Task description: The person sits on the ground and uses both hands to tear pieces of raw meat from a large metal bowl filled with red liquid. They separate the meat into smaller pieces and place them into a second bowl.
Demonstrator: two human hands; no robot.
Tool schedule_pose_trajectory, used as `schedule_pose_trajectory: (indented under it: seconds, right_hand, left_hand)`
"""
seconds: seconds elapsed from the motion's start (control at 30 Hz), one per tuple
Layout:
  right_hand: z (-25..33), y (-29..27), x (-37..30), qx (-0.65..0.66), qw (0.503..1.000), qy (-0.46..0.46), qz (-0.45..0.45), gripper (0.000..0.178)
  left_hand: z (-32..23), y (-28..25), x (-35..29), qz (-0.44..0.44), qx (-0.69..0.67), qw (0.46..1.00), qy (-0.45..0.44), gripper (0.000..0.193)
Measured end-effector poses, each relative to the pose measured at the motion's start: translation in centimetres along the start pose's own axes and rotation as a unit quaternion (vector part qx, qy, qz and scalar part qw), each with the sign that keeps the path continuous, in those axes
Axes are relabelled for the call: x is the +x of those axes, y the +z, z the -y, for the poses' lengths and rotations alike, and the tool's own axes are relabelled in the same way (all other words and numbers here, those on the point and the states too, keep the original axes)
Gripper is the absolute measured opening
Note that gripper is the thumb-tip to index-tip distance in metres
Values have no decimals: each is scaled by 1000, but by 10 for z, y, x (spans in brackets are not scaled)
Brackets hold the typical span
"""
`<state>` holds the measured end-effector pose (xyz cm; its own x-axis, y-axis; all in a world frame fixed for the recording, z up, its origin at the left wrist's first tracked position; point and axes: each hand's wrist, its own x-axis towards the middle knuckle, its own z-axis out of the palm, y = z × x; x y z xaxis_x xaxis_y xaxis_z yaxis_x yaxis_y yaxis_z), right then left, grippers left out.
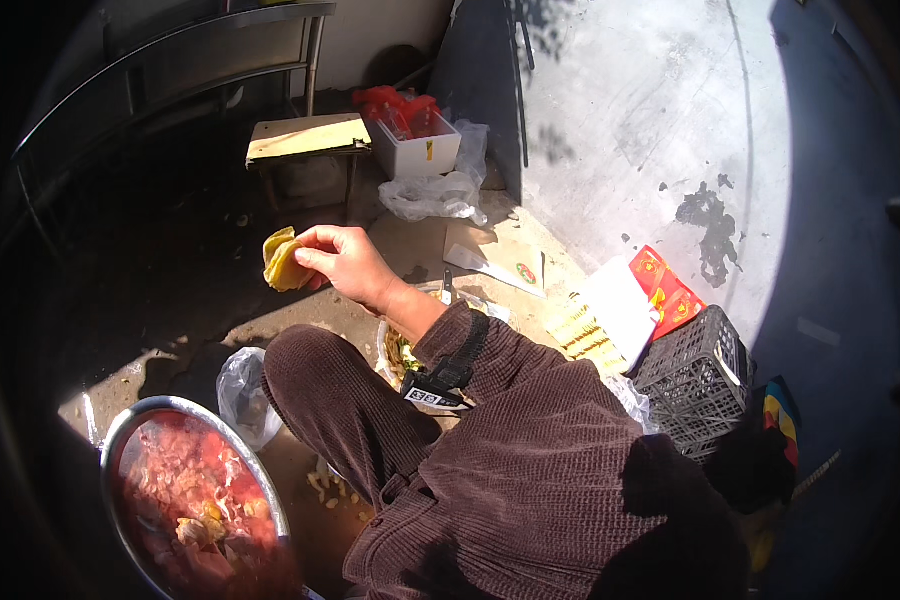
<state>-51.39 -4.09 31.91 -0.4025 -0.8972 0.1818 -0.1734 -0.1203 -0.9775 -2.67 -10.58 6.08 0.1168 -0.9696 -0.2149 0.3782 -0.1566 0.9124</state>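
My right hand (345, 265) is stretched out to the left, thumb and fingers closed on a yellow-green, rounded, layered piece (283, 260) that looks like food; its exact kind cannot be made out. The piece is held in the air above the ground, in sunlight. Under my right forearm, a bowl of cut food (398, 352) is partly hidden by the sleeve. A knife (447, 287) with a dark handle lies by that bowl. My left hand is out of view. At the lower left stands a metal basin (113, 470) holding reddish, wet, meat-like pieces and some yellow bits.
A small wooden stool (310, 137) stands ahead, beside a white foam box (415, 153) with red bags. To the right lie a white board (618, 305), yellow strips (588, 335), a red packet (667, 290) and a black plastic crate (697, 375). A clear bag (247, 395) sits near my knee.
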Motion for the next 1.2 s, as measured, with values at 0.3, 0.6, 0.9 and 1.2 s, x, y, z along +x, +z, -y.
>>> schedule_pose_trajectory:
  seconds: [0.3,0.6,0.9,1.2]
  right_hand:
    - [-123,-269,-179,-64,869,157,-465,10]
    - [-200,-407,-299,-97,726,323,-600,10]
    - [-178,-523,-343,-496,500,423,-571,30]
    - [-191,-494,-270,-558,560,423,-442,37]
  left_hand:
    - [3,84,2,60,46,997,-9,45]
    - [0,92,-7,46,75,996,-4,40]
    - [3,108,-20,10,122,993,-3,35]
    - [9,126,-21,18,132,991,-3,30]
